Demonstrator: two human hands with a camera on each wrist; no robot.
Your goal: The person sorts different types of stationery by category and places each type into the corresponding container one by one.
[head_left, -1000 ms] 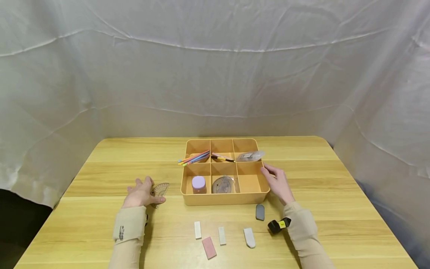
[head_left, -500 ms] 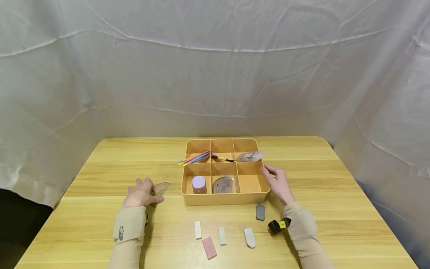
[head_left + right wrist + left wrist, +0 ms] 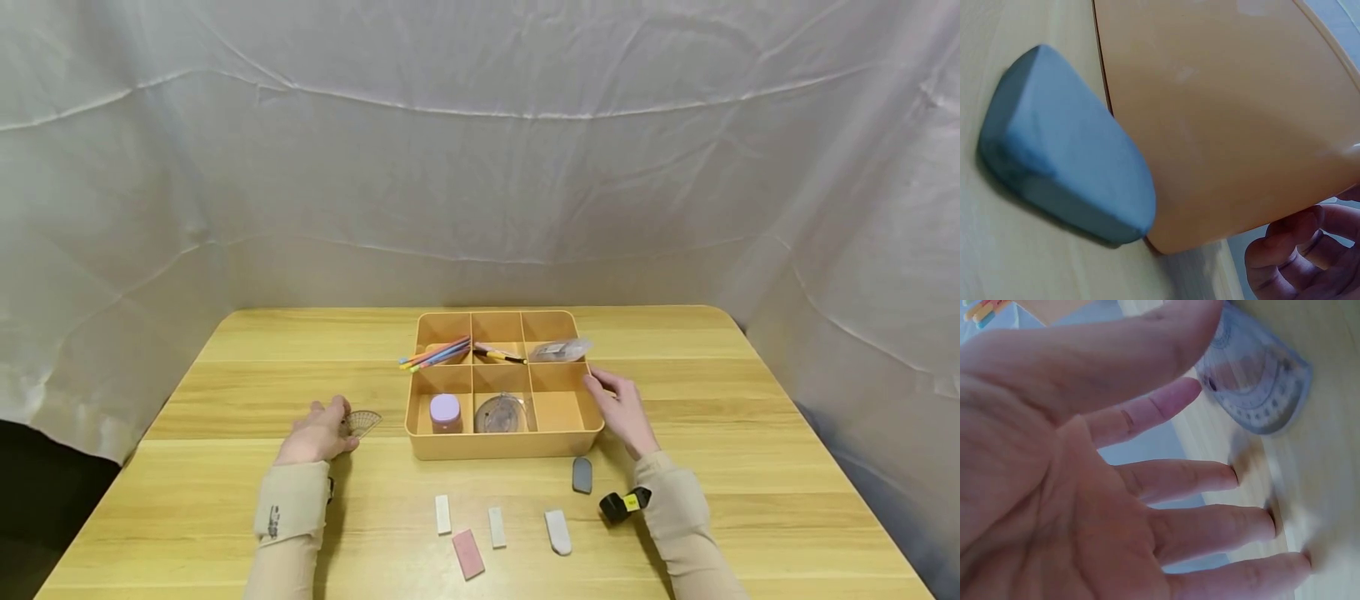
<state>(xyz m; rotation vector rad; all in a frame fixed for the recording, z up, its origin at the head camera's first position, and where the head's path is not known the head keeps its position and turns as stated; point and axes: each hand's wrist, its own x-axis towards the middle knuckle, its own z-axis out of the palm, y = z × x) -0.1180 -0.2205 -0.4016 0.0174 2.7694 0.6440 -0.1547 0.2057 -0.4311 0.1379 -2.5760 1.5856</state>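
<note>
My left hand (image 3: pixel 315 431) is at the left of the table, pinching a clear protractor (image 3: pixel 364 422) between thumb and index finger. In the left wrist view the protractor (image 3: pixel 1254 375) shows its printed scale, partly covered by the thumb; the other fingers extend down to the tabletop. My right hand (image 3: pixel 621 408) grips the right rim of an orange divided organizer box (image 3: pixel 502 447), its thumb at the rim. The right wrist view shows curled fingers (image 3: pixel 1272 250) against the box's outer wall (image 3: pixel 1222 125). A dark grey eraser (image 3: pixel 1072 150) lies beside the box.
The box holds a lilac-lidded jar (image 3: pixel 446 408), a round clear item (image 3: pixel 501 414), colored pens (image 3: pixel 438 354), a black-and-yellow pen (image 3: pixel 498 356) and a clear packet (image 3: pixel 561 350). In front lie white erasers (image 3: pixel 443 514), a pink eraser (image 3: pixel 468 554) and a light grey eraser (image 3: pixel 557 532).
The protractor has turned in my left hand, its curved edge now pointing more to the right, as the thumb draws in. The right hand and box stay in place.
</note>
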